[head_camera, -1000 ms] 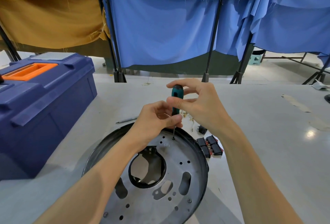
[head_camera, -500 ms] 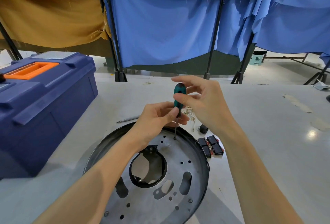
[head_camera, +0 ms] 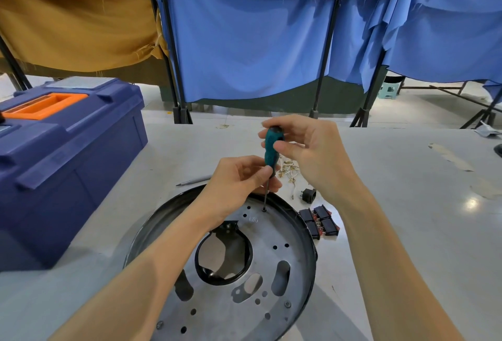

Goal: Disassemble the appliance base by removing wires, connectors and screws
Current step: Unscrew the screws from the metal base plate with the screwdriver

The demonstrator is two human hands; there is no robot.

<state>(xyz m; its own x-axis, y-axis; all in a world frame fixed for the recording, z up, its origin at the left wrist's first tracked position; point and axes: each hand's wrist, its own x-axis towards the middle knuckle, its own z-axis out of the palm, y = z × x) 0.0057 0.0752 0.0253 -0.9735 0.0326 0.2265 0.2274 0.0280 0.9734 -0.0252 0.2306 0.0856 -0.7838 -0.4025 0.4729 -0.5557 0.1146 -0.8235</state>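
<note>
A round metal appliance base (head_camera: 244, 272) with a black rim lies flat on the white table in front of me. It has a large central hole and several slots. A teal-handled screwdriver (head_camera: 272, 150) stands upright, its tip in a screw hole (head_camera: 264, 209) at the far edge of the base. My right hand (head_camera: 307, 155) holds the top of the handle with its fingertips. My left hand (head_camera: 241, 180) pinches the lower handle and shaft. Two screws (head_camera: 287, 304) remain near the front of the plate.
A blue toolbox (head_camera: 62, 155) with an orange handle stands at the left. Several black rocker switches (head_camera: 320, 221), a black plug part (head_camera: 308, 194) and a heap of small wires and connectors (head_camera: 289, 170) lie right of the base. A loose bit (head_camera: 193, 180) lies behind it.
My right hand's fingers have shifted round the handle top, as in turning it. The screwdriver stays upright on the same hole. My left hand holds its place.
</note>
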